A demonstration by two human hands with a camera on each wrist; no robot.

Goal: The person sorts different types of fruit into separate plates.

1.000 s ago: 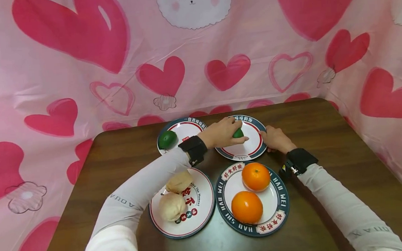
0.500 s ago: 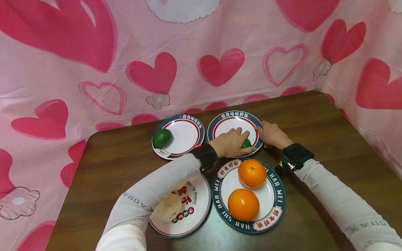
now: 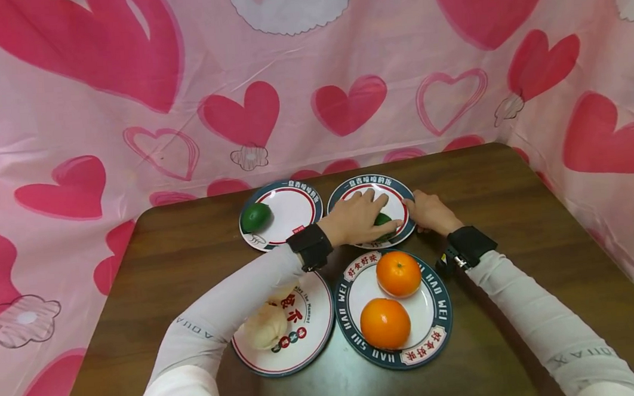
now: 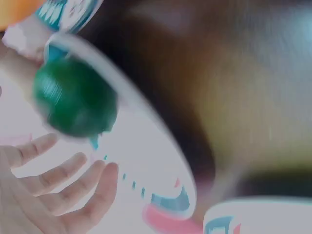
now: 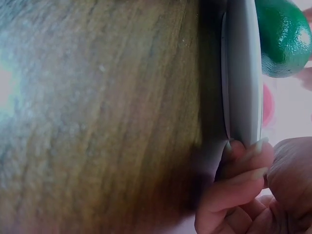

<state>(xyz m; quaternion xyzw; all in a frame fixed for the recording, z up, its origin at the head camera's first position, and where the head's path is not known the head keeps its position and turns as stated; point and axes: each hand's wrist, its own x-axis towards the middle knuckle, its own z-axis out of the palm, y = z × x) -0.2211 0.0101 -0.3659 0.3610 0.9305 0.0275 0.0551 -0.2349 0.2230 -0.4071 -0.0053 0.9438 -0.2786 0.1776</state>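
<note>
A glossy dark green fruit sits near the front right of the back right plate. My left hand is over this plate, its fingers spread. In the left wrist view, the fingers of that hand lie apart from the green fruit. My right hand pinches the plate's right rim between thumb and fingers; the right wrist view shows the fingertips under and against the plate edge.
Another green fruit lies on the back left plate. Two oranges rest on the front right plate. Pale, lumpy items are on the front left plate, partly behind my left sleeve. A pink heart-patterned cloth hangs behind the table.
The left hand has let go of the green fruit, which now rests on the plate, and its fingers have spread. The right hand stays at the plate rim. The head view has shifted slightly.
</note>
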